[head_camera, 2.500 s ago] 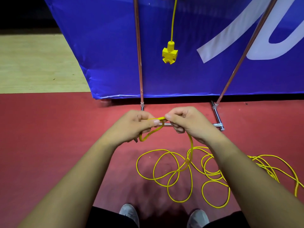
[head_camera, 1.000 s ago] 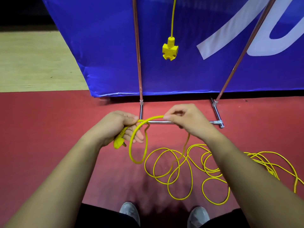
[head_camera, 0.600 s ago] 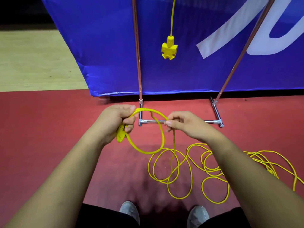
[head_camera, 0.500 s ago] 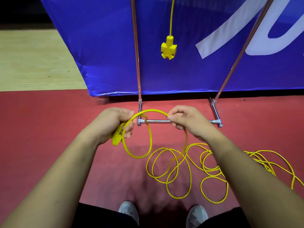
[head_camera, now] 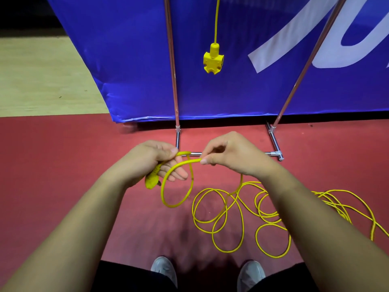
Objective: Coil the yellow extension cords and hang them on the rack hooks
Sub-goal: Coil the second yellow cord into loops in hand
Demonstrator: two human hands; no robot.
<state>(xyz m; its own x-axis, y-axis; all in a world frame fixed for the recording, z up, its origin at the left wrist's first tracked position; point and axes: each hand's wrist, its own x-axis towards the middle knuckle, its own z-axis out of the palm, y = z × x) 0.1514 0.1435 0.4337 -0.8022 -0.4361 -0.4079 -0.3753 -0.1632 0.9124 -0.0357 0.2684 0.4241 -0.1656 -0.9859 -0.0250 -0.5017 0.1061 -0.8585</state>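
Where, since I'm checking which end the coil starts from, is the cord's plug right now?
In the head view, the plug sticks out below the left hand gripping it, just left of the loop hanging in the yellow cord.

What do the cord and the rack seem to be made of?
Cord: probably a yellow rubber or plastic sheath with a matte finish, since it bends into soft loops. Rack: likely metal tube with a chrome-like polish, since bright reflections run along the bars.
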